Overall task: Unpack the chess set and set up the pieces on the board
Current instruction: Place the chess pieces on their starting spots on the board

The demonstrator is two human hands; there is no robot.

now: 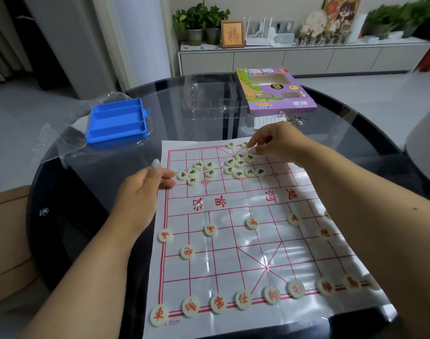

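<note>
A white plastic board sheet (233,241) with red grid lines lies on the dark round table. Red-lettered pieces (243,300) stand in a row along the near edge, with more on the rows above. Black-lettered pieces sit in two loose clusters, one at far left (197,171) and one at far middle (241,165). My right hand (275,140) reaches to the far edge, fingertips pinching a black-lettered piece (244,144) on the back line, beside another placed piece (231,145). My left hand (145,187) rests on the sheet's left edge, fingers flat, holding nothing.
A blue compartment tray (117,122) sits on crinkled clear plastic at far left. A clear plastic insert (211,94) and the purple game box (275,90) lie behind the board, with a paper slip and metal wire puzzle (292,118). Cardboard lies at the lower left beyond the table.
</note>
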